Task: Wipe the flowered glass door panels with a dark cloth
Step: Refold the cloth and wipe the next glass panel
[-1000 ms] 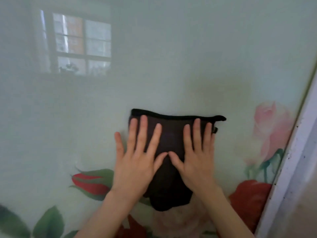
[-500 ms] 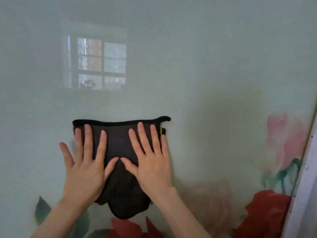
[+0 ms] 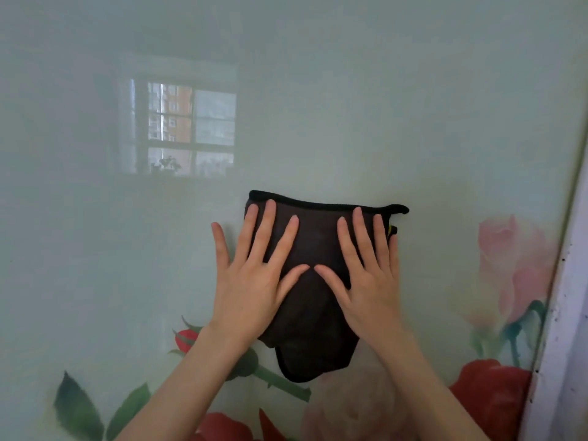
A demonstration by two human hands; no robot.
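A pale green glass door panel (image 3: 350, 106) printed with roses fills the head view. A dark cloth (image 3: 318, 237) with a black hem lies flat against the glass at mid-height. My left hand (image 3: 251, 288) presses on the cloth's left half with fingers spread, the little finger resting on bare glass. My right hand (image 3: 369, 288) presses on the right half in the same way. The two thumbs nearly touch in the middle. The cloth's lower end hangs loose below my palms.
A white door frame (image 3: 566, 313) with dark specks borders the panel on the right. A pink rose (image 3: 515, 265) and a red rose (image 3: 490, 389) are printed near it, a red bud (image 3: 186, 340) lower left. A window reflection (image 3: 181, 128) shows upper left.
Both hands slid the cloth left across the glass, then back to the right toward the pink rose. The hands stay flat on it throughout.
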